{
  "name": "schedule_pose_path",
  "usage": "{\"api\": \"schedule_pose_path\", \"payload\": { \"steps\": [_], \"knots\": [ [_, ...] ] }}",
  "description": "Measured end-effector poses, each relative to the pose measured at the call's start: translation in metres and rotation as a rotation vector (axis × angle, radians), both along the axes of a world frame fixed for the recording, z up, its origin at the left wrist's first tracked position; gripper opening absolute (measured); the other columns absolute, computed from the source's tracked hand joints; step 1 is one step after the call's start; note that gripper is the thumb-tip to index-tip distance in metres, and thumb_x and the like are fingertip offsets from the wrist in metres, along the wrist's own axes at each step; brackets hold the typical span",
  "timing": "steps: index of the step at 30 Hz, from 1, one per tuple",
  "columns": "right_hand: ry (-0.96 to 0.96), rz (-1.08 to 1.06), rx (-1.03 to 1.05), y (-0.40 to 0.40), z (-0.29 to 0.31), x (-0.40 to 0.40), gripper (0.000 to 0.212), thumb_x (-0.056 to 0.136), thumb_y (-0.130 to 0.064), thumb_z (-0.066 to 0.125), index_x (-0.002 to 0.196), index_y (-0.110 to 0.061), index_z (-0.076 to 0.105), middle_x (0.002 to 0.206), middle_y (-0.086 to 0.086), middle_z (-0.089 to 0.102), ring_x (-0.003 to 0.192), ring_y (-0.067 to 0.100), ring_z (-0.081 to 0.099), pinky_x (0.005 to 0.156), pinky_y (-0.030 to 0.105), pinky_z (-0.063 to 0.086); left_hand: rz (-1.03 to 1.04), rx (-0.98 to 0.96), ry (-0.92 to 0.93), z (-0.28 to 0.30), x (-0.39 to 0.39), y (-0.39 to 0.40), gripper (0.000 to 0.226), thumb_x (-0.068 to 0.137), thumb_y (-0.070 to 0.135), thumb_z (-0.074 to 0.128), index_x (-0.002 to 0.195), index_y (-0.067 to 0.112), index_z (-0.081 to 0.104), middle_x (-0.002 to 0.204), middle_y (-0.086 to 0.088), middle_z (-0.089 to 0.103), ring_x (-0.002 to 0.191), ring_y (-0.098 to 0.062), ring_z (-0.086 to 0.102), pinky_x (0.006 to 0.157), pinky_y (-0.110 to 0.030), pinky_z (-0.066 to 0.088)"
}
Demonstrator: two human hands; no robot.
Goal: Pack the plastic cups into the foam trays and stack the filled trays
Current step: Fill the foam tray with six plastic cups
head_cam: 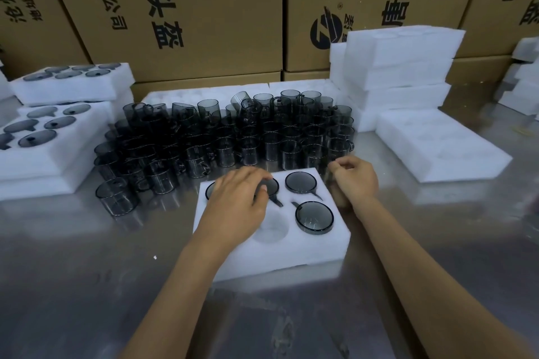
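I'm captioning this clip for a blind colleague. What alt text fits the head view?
A person's left hand presses a smoky plastic cup into a white foam tray on a metal table, while the right hand reaches toward a crowd of loose cups behind it. Foam tray stacks and cardboard boxes surround.

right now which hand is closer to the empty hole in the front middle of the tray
Left. The left hand lies on the tray just beside the empty hole; the right hand is off the tray's far right corner.

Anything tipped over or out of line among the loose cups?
Yes. One cup at the back of the loose cups leans tilted atop the others, and another cup sits apart at the front left.
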State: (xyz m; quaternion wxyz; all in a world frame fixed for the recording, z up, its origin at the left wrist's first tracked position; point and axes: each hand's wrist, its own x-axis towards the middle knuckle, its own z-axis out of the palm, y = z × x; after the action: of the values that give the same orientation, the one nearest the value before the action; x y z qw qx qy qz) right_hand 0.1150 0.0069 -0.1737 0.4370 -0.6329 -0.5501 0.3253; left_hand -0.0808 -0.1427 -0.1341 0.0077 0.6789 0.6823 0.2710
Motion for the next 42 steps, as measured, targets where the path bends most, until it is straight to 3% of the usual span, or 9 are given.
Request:
{"api": "schedule_pose_path", "payload": {
  "steps": [6,11,15,20,22,27,32,37,42],
  "knots": [
    [0.028,-0.091,0.133,-0.007,-0.009,0.012,0.014,0.084,-0.020,0.068,0.076,-0.012,0.061,0.099,0.016,0.066,0.092,0.029,0.062,0.080,0.033,0.049,-0.006,-0.017,-0.010,0.001,-0.001,-0.002,0.026,0.101,0.024,0.044,0.123,0.030,0.057,0.128,0.017,0.054,0.121,-0.010,0.042,0.094,-0.018,0.017],
    [0.300,-0.111,0.199,-0.020,-0.013,0.017,0.025,0.096,-0.020,0.064,0.076,-0.017,0.050,0.079,0.004,0.060,0.081,0.033,0.064,0.083,0.045,0.052,-0.013,-0.038,-0.019,0.001,-0.001,-0.002,0.026,0.102,0.025,0.043,0.123,0.031,0.056,0.129,0.018,0.052,0.123,-0.009,0.041,0.099,-0.021,0.020],
    [0.446,-0.129,0.245,-0.030,0.003,0.015,0.022,0.099,-0.020,0.058,0.079,-0.021,0.050,0.085,0.005,0.061,0.087,0.032,0.064,0.091,0.058,0.052,-0.010,-0.032,-0.052,0.004,0.000,-0.002,0.028,0.101,0.023,0.046,0.125,0.029,0.057,0.129,0.017,0.054,0.123,-0.009,0.043,0.107,-0.028,0.028],
    [0.559,0.114,0.399,-0.051,0.034,0.005,0.011,0.100,-0.015,0.060,0.090,-0.019,0.061,0.091,0.005,0.073,0.089,0.018,0.069,0.083,0.041,0.059,-0.016,0.142,-0.366,0.018,0.011,-0.008,0.031,0.098,0.036,0.057,0.128,0.032,0.060,0.119,0.025,0.060,0.113,0.010,0.051,0.091,-0.001,0.035],
    [0.593,0.339,0.374,-0.062,0.043,-0.004,0.005,0.098,-0.014,0.062,0.094,-0.016,0.064,0.086,-0.002,0.075,0.083,0.012,0.069,0.075,0.026,0.057,-0.060,0.133,-0.577,0.025,0.017,-0.010,0.045,0.090,0.046,0.064,0.133,0.034,0.057,0.118,0.023,0.064,0.112,0.009,0.056,0.092,-0.004,0.039],
    [0.720,0.723,0.246,-0.081,0.055,-0.012,0.024,0.093,-0.028,0.064,0.110,-0.012,0.065,0.105,0.013,0.073,0.102,0.026,0.068,0.088,0.034,0.054,-0.350,-0.001,-0.973,0.037,0.014,-0.013,0.065,0.077,0.025,0.076,0.137,0.029,0.052,0.123,0.013,0.068,0.117,0.000,0.061,0.087,-0.012,0.050],
    [0.683,0.650,0.217,-0.085,0.057,-0.016,0.039,0.089,-0.030,0.068,0.126,-0.018,0.067,0.123,0.004,0.071,0.121,0.022,0.064,0.097,0.036,0.054,-0.254,0.126,-0.822,0.037,0.020,-0.015,0.058,0.073,0.009,0.086,0.120,0.029,0.059,0.119,0.012,0.067,0.113,-0.010,0.064,0.096,-0.031,0.052],
    [0.627,0.655,0.203,-0.091,0.061,-0.019,0.028,0.093,-0.034,0.069,0.114,-0.015,0.069,0.110,0.007,0.074,0.104,0.028,0.071,0.079,0.038,0.061,-0.079,0.312,-0.601,0.034,0.026,-0.015,0.058,0.070,0.028,0.089,0.109,0.043,0.049,0.111,0.018,0.061,0.103,-0.005,0.062,0.087,-0.016,0.049],
    [0.568,0.754,0.211,-0.096,0.063,-0.021,0.024,0.089,-0.025,0.071,0.113,-0.021,0.071,0.113,0.002,0.073,0.098,0.025,0.073,0.075,0.030,0.060,-0.073,0.286,-0.578,0.033,0.025,-0.016,0.064,0.065,0.037,0.091,0.108,0.038,0.044,0.112,0.010,0.057,0.102,-0.007,0.060,0.085,-0.019,0.050]
  ]
}}
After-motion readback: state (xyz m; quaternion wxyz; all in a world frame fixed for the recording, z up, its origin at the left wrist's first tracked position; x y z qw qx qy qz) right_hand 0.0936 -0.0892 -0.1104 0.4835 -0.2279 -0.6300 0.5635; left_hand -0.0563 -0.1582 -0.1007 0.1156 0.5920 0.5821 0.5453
